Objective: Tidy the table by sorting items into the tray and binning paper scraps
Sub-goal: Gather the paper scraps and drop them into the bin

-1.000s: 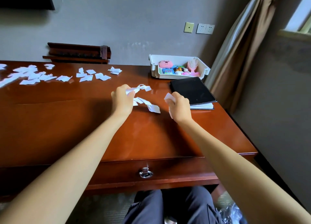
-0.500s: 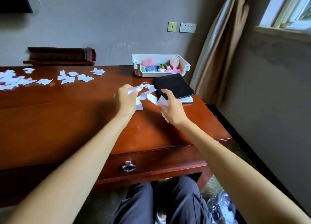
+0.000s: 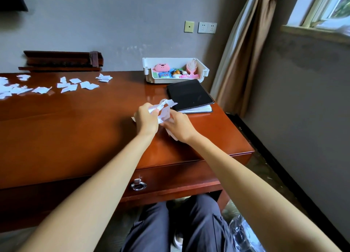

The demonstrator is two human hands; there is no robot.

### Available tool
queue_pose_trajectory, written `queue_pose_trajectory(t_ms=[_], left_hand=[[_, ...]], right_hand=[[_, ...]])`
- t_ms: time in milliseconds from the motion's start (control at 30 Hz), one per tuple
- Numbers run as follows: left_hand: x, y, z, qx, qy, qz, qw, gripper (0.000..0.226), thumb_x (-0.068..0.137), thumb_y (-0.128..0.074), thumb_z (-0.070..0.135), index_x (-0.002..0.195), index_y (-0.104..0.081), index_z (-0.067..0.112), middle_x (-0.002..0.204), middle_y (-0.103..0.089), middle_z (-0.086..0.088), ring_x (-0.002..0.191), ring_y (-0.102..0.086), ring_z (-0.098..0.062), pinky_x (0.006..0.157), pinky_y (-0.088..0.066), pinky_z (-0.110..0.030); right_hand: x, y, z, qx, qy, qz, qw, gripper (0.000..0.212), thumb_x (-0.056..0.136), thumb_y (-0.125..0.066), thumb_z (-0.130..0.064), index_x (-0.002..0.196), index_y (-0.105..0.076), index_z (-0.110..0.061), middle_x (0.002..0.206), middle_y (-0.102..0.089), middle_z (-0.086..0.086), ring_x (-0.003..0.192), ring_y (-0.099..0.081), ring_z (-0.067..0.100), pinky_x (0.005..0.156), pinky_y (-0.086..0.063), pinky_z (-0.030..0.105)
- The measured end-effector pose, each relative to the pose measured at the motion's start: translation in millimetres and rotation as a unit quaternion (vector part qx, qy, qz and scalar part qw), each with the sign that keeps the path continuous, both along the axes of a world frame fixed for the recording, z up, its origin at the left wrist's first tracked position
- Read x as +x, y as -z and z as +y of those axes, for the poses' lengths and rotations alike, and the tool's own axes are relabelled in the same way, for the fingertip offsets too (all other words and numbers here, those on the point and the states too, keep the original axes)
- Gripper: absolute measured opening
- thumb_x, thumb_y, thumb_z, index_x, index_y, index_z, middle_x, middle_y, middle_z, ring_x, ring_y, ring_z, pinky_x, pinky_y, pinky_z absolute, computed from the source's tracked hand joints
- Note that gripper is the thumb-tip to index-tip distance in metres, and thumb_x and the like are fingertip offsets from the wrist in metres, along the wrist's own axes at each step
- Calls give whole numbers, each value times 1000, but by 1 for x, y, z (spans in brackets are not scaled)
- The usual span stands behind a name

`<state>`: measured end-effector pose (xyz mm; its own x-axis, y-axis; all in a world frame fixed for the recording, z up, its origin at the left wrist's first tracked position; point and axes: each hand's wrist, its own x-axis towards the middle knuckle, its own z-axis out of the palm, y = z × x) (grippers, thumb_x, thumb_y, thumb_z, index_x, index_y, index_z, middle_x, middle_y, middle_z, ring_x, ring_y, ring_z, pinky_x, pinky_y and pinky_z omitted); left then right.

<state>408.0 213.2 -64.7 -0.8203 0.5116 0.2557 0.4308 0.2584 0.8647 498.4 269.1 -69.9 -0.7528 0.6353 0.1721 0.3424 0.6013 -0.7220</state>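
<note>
Both hands meet near the counter's right front part. Left hand [image 3: 146,119] is squeezed shut on a bunch of paper scraps [image 3: 164,107]. Right hand [image 3: 179,124] pinches more scraps too. Best to press them into 1 tight ball so none fall. More scraps [image 3: 75,86] lie along the back left edge. Tray [image 3: 175,80] sits at the back right corner.

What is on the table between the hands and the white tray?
In the head view, a black notebook lies between the hands, left hand and right hand, holding paper scraps, and the white tray. The wood around it is bare.
</note>
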Motion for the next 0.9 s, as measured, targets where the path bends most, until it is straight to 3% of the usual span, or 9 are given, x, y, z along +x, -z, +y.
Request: queue_pose_trajectory(t_ms=[100,200,267,433,567,667,733,833,900], left_hand=[[-1,0,0,2,3,1,1000,21,90,-52,9,100,-65,-3,101,-68,-21,95,-59,-37,78,-48,-36],[-5,2,-1,2,1,1,1000,20,89,-52,8,98,-65,-4,101,-67,-23,98,-57,-39,80,-46,-36],[-8,1,-2,4,-9,-2,1000,19,90,-51,8,98,-64,-4,102,-67,-22,99,-57,-38,77,-44,-32],[-16,0,-5,12,-34,3,999,21,94,-50,13,103,-63,0,106,-65,-19,104,-56,-32,77,-45,-31],[-23,0,-9,8,-42,-3,999,21,94,-51,14,105,-63,0,108,-64,-19,104,-56,-31,75,-45,-31],[-30,-1,-15,8,-40,1,999,20,92,-52,12,103,-63,-2,103,-66,-19,88,-52,-28,76,-45,-32],[-34,-1,-18,10,-29,1,1000,20,91,-53,11,101,-64,-2,97,-66,-18,81,-49,-24,71,-40,-27],[-40,-1,-21,18,-22,-1,1000,19,90,-54,11,99,-66,-1,87,-62,-11,78,-49,-22,68,-38,-25],[-43,0,-21,16,-22,-2,1000,19,91,-54,12,100,-66,0,89,-63,-11,79,-51,-21,68,-41,-26]], right_hand=[[-3,4,2,14,29,21,999,21,91,-43,-5,81,-61,-4,74,-65,17,68,-53,21,63,-39,27],[-3,4,7,0,53,29,998,24,89,-44,-3,86,-67,-2,56,-57,3,53,-52,10,52,-39,17],[-3,4,12,-21,82,21,996,22,91,-47,-6,95,-68,-1,61,-59,5,58,-54,14,51,-36,17],[3,6,20,-96,143,52,984,19,93,-47,-11,110,-52,-2,69,-58,13,45,-49,19,32,-37,14],[2,5,19,-112,100,44,988,47,90,-54,-11,132,-32,-6,67,-59,12,47,-50,18,41,-40,15],[-14,-3,12,-123,16,-20,992,69,88,-54,-11,144,-13,-12,68,-62,12,56,-55,27,47,-43,23],[-28,-5,11,-98,-8,-81,992,61,88,-56,-17,138,-22,-9,67,-62,11,56,-56,26,43,-44,21],[-42,-8,13,-71,18,-132,989,31,87,-58,-22,109,-45,-6,61,-59,5,47,-53,17,28,-32,11],[-45,-7,14,-73,40,-138,987,14,87,-56,-15,96,-47,-10,69,-62,11,46,-53,16,33,-37,14]])
